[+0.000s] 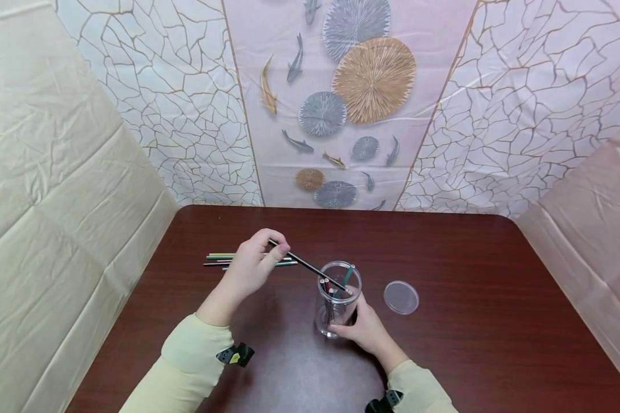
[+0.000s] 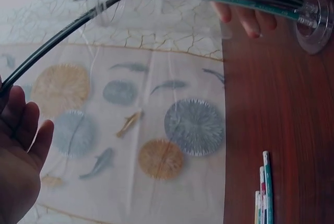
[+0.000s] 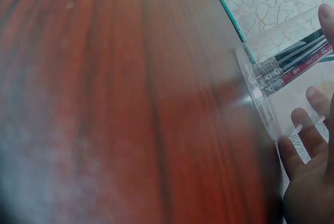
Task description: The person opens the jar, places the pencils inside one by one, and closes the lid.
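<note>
My left hand (image 1: 249, 267) pinches a dark pencil (image 1: 308, 265) near its upper end. The pencil slants down to the right, and its lower end reaches over the mouth of a clear plastic jar (image 1: 321, 322). My right hand (image 1: 368, 331) grips that jar low on its right side, with the thumb in front. Several pencils stand inside, among them a red pencil (image 3: 302, 68) marked HB and a teal one (image 1: 348, 275). In the right wrist view, metal eraser ends (image 3: 272, 87) rest at the jar's bottom.
Several loose pencils (image 1: 216, 264) lie side by side on the dark wooden table (image 1: 475, 355), behind and left of my left hand. A round clear lid (image 1: 401, 297) lies flat to the right of the jar. Patterned cloth (image 1: 279, 172) hangs behind the table's back edge.
</note>
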Motion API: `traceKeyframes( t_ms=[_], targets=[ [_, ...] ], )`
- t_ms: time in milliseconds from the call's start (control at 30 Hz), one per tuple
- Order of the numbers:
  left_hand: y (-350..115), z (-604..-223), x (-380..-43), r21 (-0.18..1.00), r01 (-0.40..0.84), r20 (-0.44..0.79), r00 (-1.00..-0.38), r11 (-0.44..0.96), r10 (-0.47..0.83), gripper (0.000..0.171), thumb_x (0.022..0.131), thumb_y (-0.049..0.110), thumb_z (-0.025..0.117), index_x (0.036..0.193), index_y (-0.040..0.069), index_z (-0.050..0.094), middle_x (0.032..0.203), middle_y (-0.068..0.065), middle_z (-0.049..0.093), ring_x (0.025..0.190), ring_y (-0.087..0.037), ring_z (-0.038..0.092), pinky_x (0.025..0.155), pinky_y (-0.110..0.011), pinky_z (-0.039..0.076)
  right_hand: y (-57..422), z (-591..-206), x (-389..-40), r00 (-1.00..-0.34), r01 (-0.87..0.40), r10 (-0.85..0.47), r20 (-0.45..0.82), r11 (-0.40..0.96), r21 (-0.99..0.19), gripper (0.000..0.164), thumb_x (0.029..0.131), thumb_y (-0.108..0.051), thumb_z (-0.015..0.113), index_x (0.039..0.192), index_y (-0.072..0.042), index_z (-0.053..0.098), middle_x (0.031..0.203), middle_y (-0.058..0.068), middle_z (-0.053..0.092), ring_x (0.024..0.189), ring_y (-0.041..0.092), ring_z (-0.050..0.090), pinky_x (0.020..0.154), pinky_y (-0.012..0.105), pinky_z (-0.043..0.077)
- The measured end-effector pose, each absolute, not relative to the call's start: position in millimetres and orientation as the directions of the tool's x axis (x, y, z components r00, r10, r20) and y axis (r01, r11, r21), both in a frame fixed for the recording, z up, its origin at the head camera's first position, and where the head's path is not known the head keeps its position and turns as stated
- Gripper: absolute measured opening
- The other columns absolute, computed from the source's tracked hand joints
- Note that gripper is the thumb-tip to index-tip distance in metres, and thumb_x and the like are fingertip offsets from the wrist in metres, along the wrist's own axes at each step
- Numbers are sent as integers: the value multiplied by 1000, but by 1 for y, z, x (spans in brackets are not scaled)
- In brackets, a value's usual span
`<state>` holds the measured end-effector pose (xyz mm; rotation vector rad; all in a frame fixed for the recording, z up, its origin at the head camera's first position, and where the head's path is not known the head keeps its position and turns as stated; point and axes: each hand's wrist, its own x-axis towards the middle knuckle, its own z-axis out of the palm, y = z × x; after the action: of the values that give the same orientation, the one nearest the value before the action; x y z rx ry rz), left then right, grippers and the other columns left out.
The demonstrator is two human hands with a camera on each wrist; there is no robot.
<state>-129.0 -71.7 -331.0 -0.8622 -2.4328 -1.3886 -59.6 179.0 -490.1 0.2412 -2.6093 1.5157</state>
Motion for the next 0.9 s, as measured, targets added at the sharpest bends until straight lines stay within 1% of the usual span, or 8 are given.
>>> traceKeyframes(
  t_ms=[67,133,267,333,433,567,700,900],
  targets=[
    [-67,-331,-128,675,622,465,-776,396,426,8,89,13,63,93,8,57,91,-3,58,82,-17,58,73,-33,49,179,-490,-59,-982,-187,-72,175,488,-853,85,60,-26,88,130,-16,42,109,4,64,103,21,58,90,44,43],
    [-63,-331,-126,643,650,473,-753,405,457,8,89,14,63,93,9,58,89,-2,57,80,-17,54,72,-33,47,179,-491,-60,-984,-177,-67,166,491,-853,86,60,-27,88,131,-16,41,109,6,64,103,22,58,89,45,43],
    [-56,-333,-124,611,676,475,-729,412,493,9,89,16,64,92,11,58,86,-1,56,78,-16,53,71,-32,46,179,-491,-60,-986,-167,-65,156,490,-856,86,60,-28,88,130,-16,41,109,7,64,104,24,57,89,45,42],
    [-53,-334,-124,597,686,473,-719,415,509,9,89,16,64,92,11,58,87,-1,56,80,-16,53,72,-32,46,179,-492,-60,-986,-165,-64,153,488,-857,86,60,-28,88,130,-16,41,110,7,63,104,23,57,90,45,42],
    [-50,-335,-124,572,707,470,-698,417,540,10,89,17,64,93,10,59,86,-1,56,79,-16,51,69,-32,45,179,-492,-60,-986,-166,-64,154,485,-859,85,59,-28,88,130,-16,41,108,6,64,102,22,58,89,45,43],
    [-47,-336,-122,572,713,450,-687,406,571,10,89,18,64,93,10,59,87,0,55,80,-15,49,68,-31,44,179,-491,-60,-984,-175,-67,163,484,-857,85,59,-28,88,129,-16,42,107,6,64,101,21,58,89,44,43],
    [-43,-337,-122,565,721,445,-675,400,588,8,90,17,63,92,10,60,87,1,55,82,-15,49,70,-31,44,179,-490,-60,-983,-182,-74,167,469,-864,84,59,-27,88,129,-17,43,109,5,64,102,21,58,90,45,42],
    [-38,-339,-122,532,769,480,-619,355,621,5,90,14,61,92,10,61,88,2,59,84,-14,49,73,-29,43,179,-489,-60,-983,-185,-80,167,454,-872,83,60,-26,88,129,-20,43,109,4,63,103,21,58,91,46,41]
  ],
)
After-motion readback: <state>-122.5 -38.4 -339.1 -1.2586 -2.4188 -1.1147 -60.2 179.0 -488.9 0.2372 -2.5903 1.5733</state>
